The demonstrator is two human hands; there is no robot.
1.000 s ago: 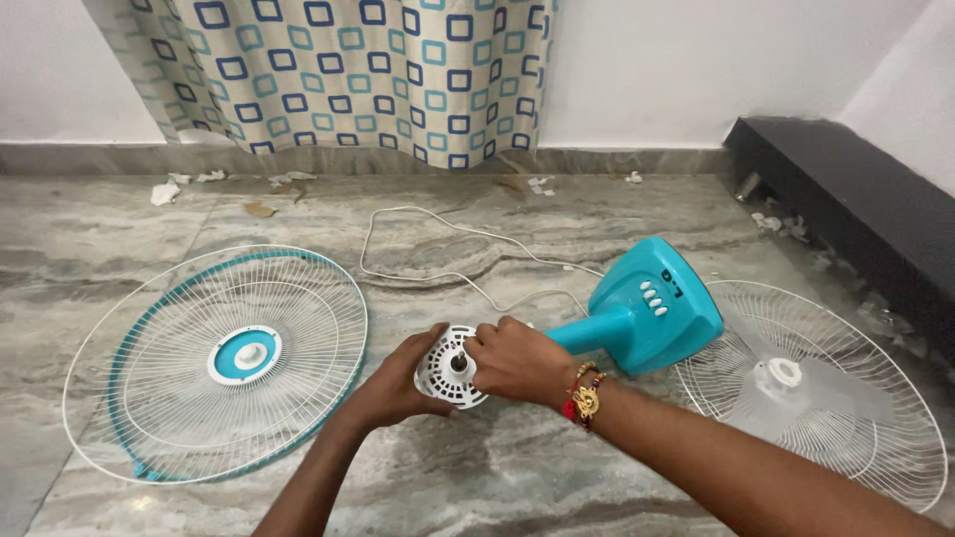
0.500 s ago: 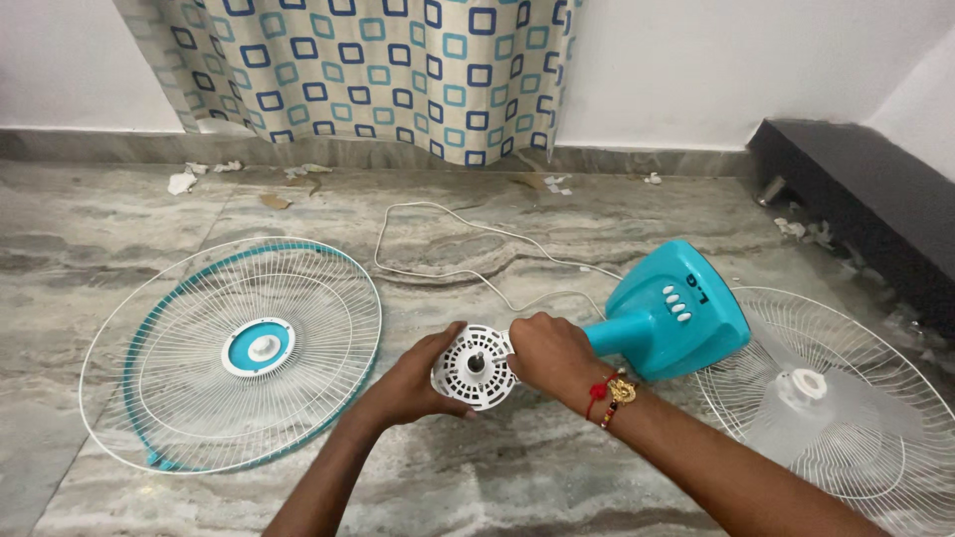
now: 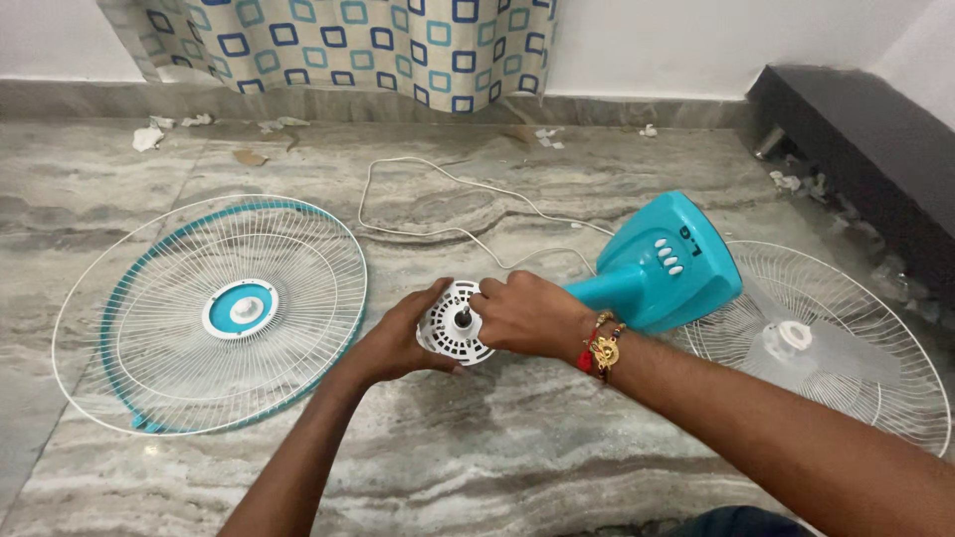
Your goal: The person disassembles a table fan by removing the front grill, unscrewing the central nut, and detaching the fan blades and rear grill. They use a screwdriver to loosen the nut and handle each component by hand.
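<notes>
At 9 o'clock we note a white wire fan guard [image 3: 214, 310] with teal rim and hub, flat on the marble floor [image 3: 517, 447]. At centre, our left hand [image 3: 403, 338] cups the motor housing [image 3: 455, 325] from its 8 o'clock side: white, round, vented face, dark shaft at centre. Our right hand [image 3: 527, 316] grips its 3 o'clock edge, fingers curled. A teal fan base [image 3: 665, 261] joins it at 2 o'clock. At 3 o'clock lies a second guard [image 3: 846, 348] holding the clear blade.

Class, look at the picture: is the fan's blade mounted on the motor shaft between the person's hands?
No: the motor shaft is bare, and the clear blade lies on the wire guard at right.
</notes>
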